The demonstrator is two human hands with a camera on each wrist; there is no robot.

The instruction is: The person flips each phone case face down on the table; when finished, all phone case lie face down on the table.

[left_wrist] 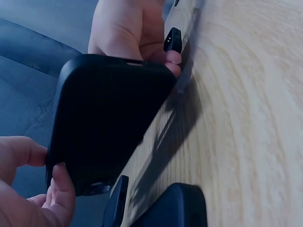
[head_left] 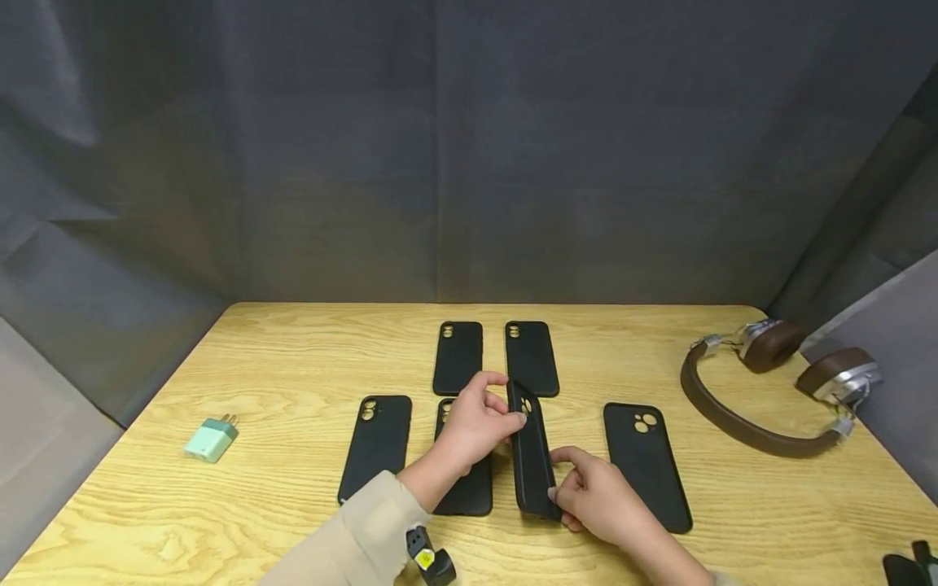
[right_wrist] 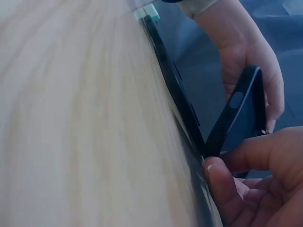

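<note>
A black phone case (head_left: 533,464) is held tilted up on its side over the table, between both hands. My left hand (head_left: 476,419) pinches its upper end near the camera cutout. Down at the lower right edge, my right hand (head_left: 601,500) grips it between thumb and fingers. The left wrist view shows the broad dark face of the case (left_wrist: 104,123); in the right wrist view its rim and side (right_wrist: 232,113) stand at an angle. Beneath my left forearm and hand lies another black case (head_left: 469,488), partly hidden. To the right of my right hand rests a case (head_left: 648,464).
Two black cases (head_left: 458,358) (head_left: 532,358) lie side by side farther back, and one (head_left: 376,443) lies left of my left hand. A mint-green plug adapter (head_left: 212,439) sits at the left. Brown headphones (head_left: 762,435) lie on the right. A dark object (head_left: 909,568) shows at the lower right corner.
</note>
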